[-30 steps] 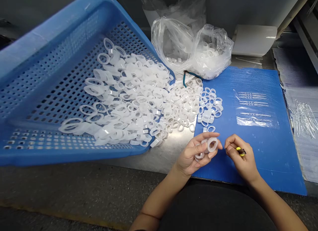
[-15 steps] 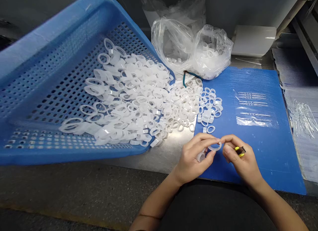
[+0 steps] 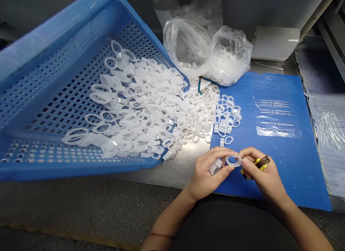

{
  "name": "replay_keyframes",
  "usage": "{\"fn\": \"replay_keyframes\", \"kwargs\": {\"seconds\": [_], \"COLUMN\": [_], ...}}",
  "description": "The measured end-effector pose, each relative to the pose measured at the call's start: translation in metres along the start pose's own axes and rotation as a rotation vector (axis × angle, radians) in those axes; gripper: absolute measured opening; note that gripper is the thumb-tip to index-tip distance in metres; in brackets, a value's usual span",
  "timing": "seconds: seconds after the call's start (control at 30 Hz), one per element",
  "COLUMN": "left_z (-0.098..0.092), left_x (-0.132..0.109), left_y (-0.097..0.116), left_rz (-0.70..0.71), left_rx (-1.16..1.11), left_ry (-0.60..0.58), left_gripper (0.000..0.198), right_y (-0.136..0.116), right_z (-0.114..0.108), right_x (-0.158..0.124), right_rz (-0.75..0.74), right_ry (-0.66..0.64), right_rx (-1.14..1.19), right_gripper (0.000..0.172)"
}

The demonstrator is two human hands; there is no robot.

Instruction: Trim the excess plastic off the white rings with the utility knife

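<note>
well, the left hand pinched a white ring between its thumb and fingers, and the right hand gripped the ring's other side. the left hand also held more rings in its palm. a small yellow and black tool was tucked in the right hand too. the ring was over the near part of the blue mat. a big pile of rings spread from the blue basket onto the mat. by the green string lay a paper with print too small to read.
</note>
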State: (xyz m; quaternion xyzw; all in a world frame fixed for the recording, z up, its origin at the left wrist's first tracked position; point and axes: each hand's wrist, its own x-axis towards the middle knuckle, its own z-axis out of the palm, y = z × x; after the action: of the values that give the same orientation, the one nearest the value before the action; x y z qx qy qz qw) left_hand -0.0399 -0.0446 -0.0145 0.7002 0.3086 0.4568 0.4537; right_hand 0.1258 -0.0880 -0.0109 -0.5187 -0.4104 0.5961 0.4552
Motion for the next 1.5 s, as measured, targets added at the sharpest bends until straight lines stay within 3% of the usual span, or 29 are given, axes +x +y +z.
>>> {"fn": "replay_keyframes", "kwargs": {"seconds": [0.13, 0.3, 0.6, 0.87, 1.0, 1.17, 1.37, 1.5], "left_z": [0.0, 0.002, 0.003, 0.004, 0.001, -0.002, 0.005, 0.009], "left_x": [0.0, -0.001, -0.002, -0.004, -0.001, 0.001, -0.005, -0.005], "left_y": [0.0, -0.001, -0.003, -0.004, -0.001, -0.001, -0.008, -0.009], "left_rz": [-0.066, -0.024, 0.132, 0.085, 0.01, -0.181, -0.491, -0.571], "left_rx": [-0.049, 0.014, 0.172, 0.159, 0.11, -0.062, -0.535, -0.758], "left_ry": [0.016, 0.053, 0.085, 0.068, 0.01, -0.019, -0.012, -0.017], "left_gripper": [0.017, 0.018, 0.024, 0.027, 0.023, 0.023, 0.03, 0.028], "right_y": [0.004, 0.006, 0.008, 0.007, 0.006, 0.006, 0.005, 0.004], "right_z": [0.002, 0.005, 0.004, 0.004, 0.002, 0.004, 0.006, 0.007], "right_x": [0.003, 0.009, 0.01, 0.012, 0.011, 0.01, 0.007, 0.005], "right_rz": [0.058, 0.082, 0.102, 0.104, 0.089, 0.098, 0.095, 0.115], "right_ry": [-0.034, -0.04, -0.012, -0.001, -0.022, -0.073, -0.08, -0.065], "right_rx": [0.126, 0.242, 0.261, 0.24, 0.191, 0.177, 0.199, 0.207], "right_gripper": [0.03, 0.032, 0.03, 0.032, 0.035, 0.036, 0.037, 0.04]}}
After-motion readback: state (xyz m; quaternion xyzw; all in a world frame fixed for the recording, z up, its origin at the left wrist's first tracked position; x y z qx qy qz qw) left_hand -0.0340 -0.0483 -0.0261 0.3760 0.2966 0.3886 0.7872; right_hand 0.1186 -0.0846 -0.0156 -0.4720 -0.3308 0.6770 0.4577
